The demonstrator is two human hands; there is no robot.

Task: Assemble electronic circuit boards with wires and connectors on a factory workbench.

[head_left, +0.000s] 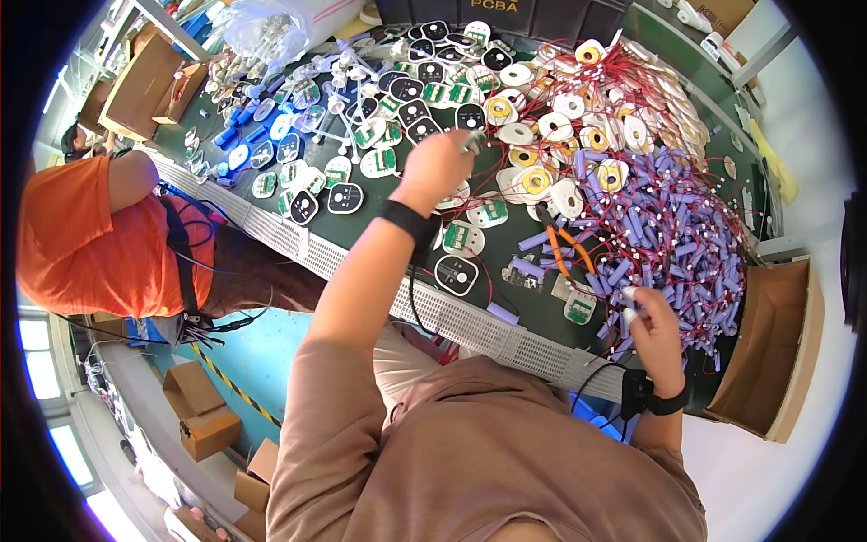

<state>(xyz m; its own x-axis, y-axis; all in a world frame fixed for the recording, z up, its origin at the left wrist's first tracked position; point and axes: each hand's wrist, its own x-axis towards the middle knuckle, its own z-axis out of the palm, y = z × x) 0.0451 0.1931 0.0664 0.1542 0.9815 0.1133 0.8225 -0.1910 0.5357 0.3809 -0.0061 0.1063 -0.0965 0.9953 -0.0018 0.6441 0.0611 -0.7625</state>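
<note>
My left hand (439, 168) reaches over the middle of the table, beside a black-faced oval panel (470, 117). Its fingers are curled together, and whatever they hold is hidden. Low on the right, my right hand (657, 336) is open at the near edge of a heap of purple cylindrical batteries (673, 226) with red wires. White covers sit on its thumb and forefinger, whose tips are apart with nothing visible between them. Between my hands lie orange-handled pliers (568, 247), a white oval part with a green circuit board (463, 238) and another black-faced panel (456, 275).
White round parts with wires (569, 106) are piled at the back right. A black bin (506, 23) stands behind them. Cardboard boxes (768, 348) are at the right and far left. A co-worker in an orange shirt (86, 239) is at my left, beside the perforated table edge (316, 257).
</note>
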